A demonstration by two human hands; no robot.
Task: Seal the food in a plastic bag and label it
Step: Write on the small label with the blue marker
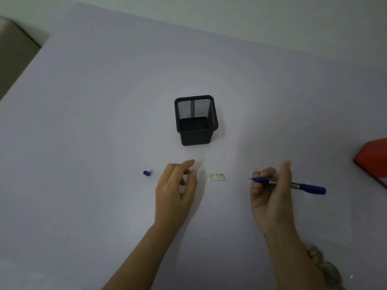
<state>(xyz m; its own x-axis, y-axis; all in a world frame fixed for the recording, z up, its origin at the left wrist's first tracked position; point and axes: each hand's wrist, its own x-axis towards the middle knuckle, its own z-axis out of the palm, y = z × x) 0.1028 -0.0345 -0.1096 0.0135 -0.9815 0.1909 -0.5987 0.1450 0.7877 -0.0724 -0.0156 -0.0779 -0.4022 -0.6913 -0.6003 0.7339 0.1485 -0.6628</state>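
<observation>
Pen in hand, label flat on the table (83, 122)

The right hand (270, 197) has its grip curled round a blue pen (307, 187), tip pointing left at the label (217, 176), which lies between the hands (its writing is too small to read). The left hand (176, 189) is just left of the label, grip loose and holding nothing. A blue cap (146, 173) lies further left, a black mesh holder (195, 120) stands behind, and a red box (374, 158) is at the right edge.

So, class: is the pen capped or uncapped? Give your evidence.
Uncapped. The pen in the right hand shows its bare tip; the blue cap lies apart on the table.
</observation>
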